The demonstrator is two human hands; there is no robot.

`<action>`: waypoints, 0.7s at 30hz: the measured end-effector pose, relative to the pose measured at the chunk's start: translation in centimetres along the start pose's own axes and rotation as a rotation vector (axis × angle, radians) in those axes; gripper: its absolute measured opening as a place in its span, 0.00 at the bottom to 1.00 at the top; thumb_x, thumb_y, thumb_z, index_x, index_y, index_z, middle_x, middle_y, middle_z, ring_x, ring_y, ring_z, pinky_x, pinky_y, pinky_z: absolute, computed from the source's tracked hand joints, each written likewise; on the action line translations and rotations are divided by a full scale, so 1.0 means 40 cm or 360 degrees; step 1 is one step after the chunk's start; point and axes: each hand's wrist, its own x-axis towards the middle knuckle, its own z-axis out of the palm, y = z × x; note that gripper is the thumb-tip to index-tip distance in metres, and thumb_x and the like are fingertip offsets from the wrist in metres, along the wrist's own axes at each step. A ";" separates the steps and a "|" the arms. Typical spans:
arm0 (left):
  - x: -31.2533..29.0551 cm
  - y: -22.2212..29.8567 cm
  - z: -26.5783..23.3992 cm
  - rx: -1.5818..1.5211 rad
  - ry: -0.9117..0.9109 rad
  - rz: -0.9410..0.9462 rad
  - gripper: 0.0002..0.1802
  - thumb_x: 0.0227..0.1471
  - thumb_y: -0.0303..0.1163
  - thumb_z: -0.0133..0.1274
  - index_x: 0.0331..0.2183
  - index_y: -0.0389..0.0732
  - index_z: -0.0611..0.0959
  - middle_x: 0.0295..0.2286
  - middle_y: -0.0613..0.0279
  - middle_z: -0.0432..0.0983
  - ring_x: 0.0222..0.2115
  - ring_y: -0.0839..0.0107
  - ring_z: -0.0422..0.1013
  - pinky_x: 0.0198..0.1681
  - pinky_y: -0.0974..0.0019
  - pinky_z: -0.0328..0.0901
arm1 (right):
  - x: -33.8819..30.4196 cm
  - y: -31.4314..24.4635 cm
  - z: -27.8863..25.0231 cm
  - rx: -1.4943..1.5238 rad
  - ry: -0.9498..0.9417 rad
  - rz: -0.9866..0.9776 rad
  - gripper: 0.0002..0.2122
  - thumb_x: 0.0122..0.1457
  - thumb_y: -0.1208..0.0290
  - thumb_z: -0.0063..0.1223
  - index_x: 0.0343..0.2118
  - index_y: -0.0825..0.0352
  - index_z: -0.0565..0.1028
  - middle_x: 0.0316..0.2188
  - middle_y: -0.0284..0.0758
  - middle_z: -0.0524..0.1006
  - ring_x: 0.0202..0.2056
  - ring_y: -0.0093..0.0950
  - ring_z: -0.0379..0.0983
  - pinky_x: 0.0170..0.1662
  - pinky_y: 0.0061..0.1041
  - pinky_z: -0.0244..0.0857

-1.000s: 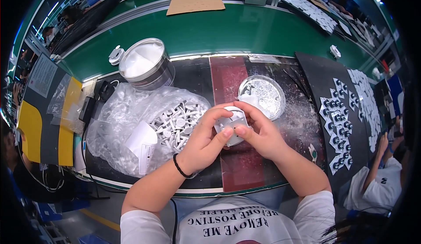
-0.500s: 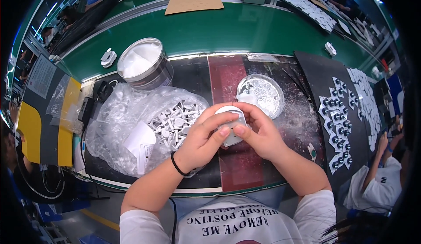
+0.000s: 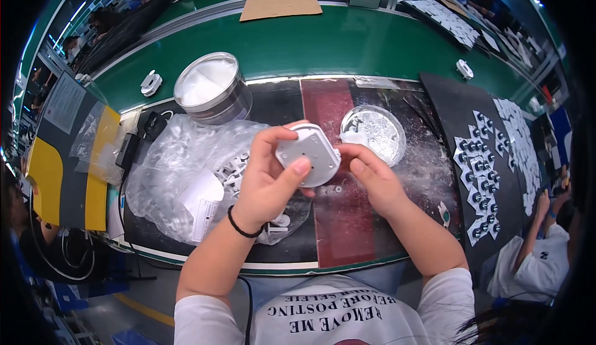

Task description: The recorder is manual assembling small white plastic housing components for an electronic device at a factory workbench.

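Note:
My left hand [image 3: 264, 180] is closed around a rounded white housing [image 3: 315, 152], its thumb pressed on the flat grey plate with small holes. At the housing's right edge, my right hand [image 3: 375, 180] has its fingers curled together; anything small between the fingertips is hidden. Under my left hand lies a clear plastic bag [image 3: 161, 183] with white and grey plastic parts [image 3: 233, 172], some covered by the hand. Beyond my right hand stands a round shallow tin [image 3: 392, 135] with a white lump [image 3: 354, 138] at its near left side. A small ring [image 3: 338, 189] rests on the red strip.
A clear tub with white filling [image 3: 214, 100] stands at the back left. On the right, a dark board [image 3: 444, 115] carries several white pieces with dark round parts [image 3: 478, 177]. Thin dark tools [image 3: 425, 118] lie behind the tin. Cardboard [image 3: 282, 2] sits on the green surface.
The housing has moved left and away from me, turning its grey plate upward. My right hand has slid off the plate to the right edge, while my left keeps its hold.

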 end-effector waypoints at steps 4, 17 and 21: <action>-0.010 -0.012 0.014 -0.0037 -0.0055 -0.0109 0.21 0.49 0.26 0.49 0.44 0.44 0.60 0.48 0.58 0.56 0.43 0.71 0.63 0.29 0.73 0.70 | -0.003 0.002 0.026 -0.0149 -0.0004 0.0072 0.22 0.57 0.61 0.44 0.50 0.70 0.60 0.40 0.33 0.67 0.42 0.20 0.63 0.45 0.20 0.57; -0.009 -0.019 0.020 0.0000 -0.0069 -0.0264 0.24 0.46 0.26 0.53 0.43 0.43 0.58 0.45 0.59 0.56 0.41 0.72 0.63 0.29 0.73 0.70 | -0.003 -0.033 0.033 -0.0586 -0.0022 0.0025 0.22 0.58 0.58 0.41 0.47 0.72 0.64 0.39 0.38 0.70 0.41 0.24 0.65 0.45 0.23 0.58; -0.007 -0.022 0.022 0.0034 -0.0075 -0.0213 0.25 0.46 0.25 0.53 0.43 0.44 0.58 0.46 0.59 0.56 0.41 0.72 0.63 0.28 0.74 0.70 | -0.002 -0.034 0.031 -0.0663 -0.0055 -0.0034 0.21 0.59 0.58 0.39 0.47 0.72 0.64 0.39 0.39 0.70 0.41 0.25 0.65 0.45 0.23 0.58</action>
